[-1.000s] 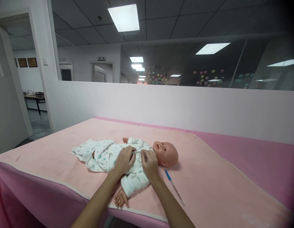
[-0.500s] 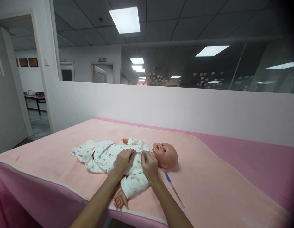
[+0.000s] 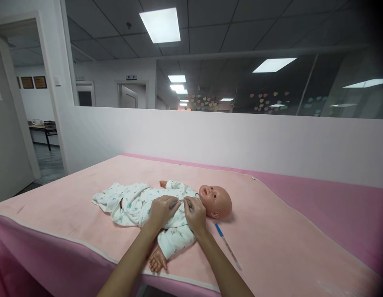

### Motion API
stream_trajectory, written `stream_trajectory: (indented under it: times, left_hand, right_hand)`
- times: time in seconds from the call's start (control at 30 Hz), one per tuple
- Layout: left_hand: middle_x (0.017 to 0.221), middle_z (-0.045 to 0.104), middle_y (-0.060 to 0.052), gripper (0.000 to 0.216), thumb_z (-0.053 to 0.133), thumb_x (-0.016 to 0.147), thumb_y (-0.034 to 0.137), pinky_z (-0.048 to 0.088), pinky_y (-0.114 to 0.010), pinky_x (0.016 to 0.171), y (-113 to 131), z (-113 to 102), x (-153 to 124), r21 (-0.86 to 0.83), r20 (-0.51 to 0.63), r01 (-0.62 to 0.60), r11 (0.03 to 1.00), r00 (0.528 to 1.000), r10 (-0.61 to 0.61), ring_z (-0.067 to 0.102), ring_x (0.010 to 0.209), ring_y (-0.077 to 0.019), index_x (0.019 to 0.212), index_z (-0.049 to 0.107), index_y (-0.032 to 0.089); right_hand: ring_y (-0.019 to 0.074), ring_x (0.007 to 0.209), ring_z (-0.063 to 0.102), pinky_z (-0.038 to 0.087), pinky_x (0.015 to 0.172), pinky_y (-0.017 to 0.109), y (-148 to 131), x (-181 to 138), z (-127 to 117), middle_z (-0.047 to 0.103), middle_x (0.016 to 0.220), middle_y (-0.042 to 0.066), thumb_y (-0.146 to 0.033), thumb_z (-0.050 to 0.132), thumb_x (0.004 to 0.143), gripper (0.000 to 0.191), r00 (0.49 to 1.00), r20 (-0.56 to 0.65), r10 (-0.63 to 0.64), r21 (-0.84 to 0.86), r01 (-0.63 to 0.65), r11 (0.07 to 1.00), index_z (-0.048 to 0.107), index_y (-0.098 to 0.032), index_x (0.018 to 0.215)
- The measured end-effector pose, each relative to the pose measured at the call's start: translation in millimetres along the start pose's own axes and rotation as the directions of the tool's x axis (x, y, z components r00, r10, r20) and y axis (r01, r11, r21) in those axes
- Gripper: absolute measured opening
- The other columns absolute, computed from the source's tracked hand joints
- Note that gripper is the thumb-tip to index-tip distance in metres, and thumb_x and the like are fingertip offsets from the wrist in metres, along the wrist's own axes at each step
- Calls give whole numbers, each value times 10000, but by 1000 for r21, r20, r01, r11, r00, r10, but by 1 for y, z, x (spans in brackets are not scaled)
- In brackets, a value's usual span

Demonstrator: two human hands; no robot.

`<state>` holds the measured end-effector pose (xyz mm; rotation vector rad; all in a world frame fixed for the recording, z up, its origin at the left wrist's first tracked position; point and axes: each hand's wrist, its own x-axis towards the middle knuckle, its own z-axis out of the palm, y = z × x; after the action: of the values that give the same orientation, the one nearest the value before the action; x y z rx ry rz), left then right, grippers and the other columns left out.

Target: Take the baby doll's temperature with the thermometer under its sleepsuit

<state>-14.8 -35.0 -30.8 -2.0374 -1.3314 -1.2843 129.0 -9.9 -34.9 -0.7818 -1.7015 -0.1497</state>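
Note:
A baby doll lies on its back, head to the right, dressed in a white printed baby outfit. Over its chest, my left hand is closed, thumb and fingers pinched on the front of the outfit. My right hand pinches the outfit near the neckline, close beside the left fingertips. What exactly lies between the fingertips, a fastening or just cloth edge, is too small to make out. The doll's near hand rests palm down below my wrists.
A slim clear stick with a blue end, perhaps a thermometer or pen, lies right of my right forearm. A peach pad covers the pink-draped table, whose front edge runs below the doll. A white half wall with glass above stands behind.
My left fingertips have moved slightly right, closer to my right ones. My right hand and the doll stay almost in place; the view has shifted a little.

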Motion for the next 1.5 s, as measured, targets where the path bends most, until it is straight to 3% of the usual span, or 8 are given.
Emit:
stream_trajectory:
  times: [0.2, 0.37, 0.73, 1.13, 1.23, 1.33, 1.43, 1.5]
  left_hand:
    - [756, 699, -26, 174, 501, 830, 298, 458, -243, 581, 4, 8, -1, 69, -32, 53, 996, 998, -51, 639, 686, -168, 835, 658, 223]
    - [792, 705, -25, 201, 495, 832, 312, 464, -240, 591, 5, 8, -2, 14, -57, 145, 989, 988, -144, 648, 671, -166, 925, 645, 218]
    - [675, 686, -63, 256, 423, 863, 249, 363, -220, 437, 2, 17, -4, 197, -60, -4, 980, 998, 16, 620, 531, -159, 1022, 606, 168]
    - [608, 643, -7, 341, 364, 872, 170, 343, -209, 433, -2, 17, -7, 226, 15, 11, 974, 1000, -15, 582, 486, -124, 1191, 484, 162]
    - [699, 669, -21, 283, 378, 889, 234, 393, -208, 497, 1, 12, -5, 175, -17, 44, 984, 999, -42, 613, 576, -125, 1120, 532, 177]
    - [721, 664, -28, 219, 423, 873, 293, 428, -232, 572, 0, -1, -4, 194, -10, 46, 980, 999, -45, 618, 654, -148, 931, 609, 193]
    - [733, 659, -40, 223, 476, 838, 357, 444, -265, 605, -13, -19, -9, 233, 11, 56, 971, 998, -60, 613, 713, -181, 812, 626, 194]
    - [796, 665, -35, 207, 496, 827, 358, 454, -258, 603, -26, -31, -16, 190, 44, 16, 982, 999, -25, 614, 720, -167, 862, 631, 206]
  right_hand:
    - [158, 642, 557, 430, 629, 281, -1, -1, 0, 634, 666, 32, -210, 455, 823, 182, 999, -40, -32, -15, 32, 999, 618, -186, 747]
    - [157, 628, 547, 417, 617, 281, -2, -1, -1, 631, 659, 32, -210, 463, 819, 179, 998, -46, -46, -1, 46, 999, 617, -190, 730]
    - [158, 640, 542, 406, 633, 286, -1, -1, -1, 634, 678, 35, -191, 479, 816, 148, 998, -25, -64, 22, 64, 998, 611, -185, 750]
    - [146, 620, 534, 396, 615, 270, -2, -1, -2, 621, 649, 31, -192, 492, 811, 137, 996, -45, -81, 22, 82, 996, 614, -173, 750]
    - [145, 611, 526, 394, 606, 267, 0, -2, -2, 614, 643, 30, -191, 488, 814, 141, 996, -47, -71, 13, 71, 997, 607, -171, 742]
    - [151, 627, 530, 399, 615, 270, 1, -3, -2, 617, 659, 34, -185, 479, 820, 142, 996, -63, -57, 3, 57, 998, 603, -170, 752]
    - [154, 637, 535, 404, 620, 272, 2, -4, -2, 622, 673, 38, -179, 468, 825, 148, 996, -74, -53, 4, 53, 999, 602, -170, 762]
    - [154, 635, 535, 406, 621, 272, 2, -5, -3, 621, 671, 38, -177, 463, 826, 153, 996, -71, -56, 4, 56, 998, 603, -170, 765]
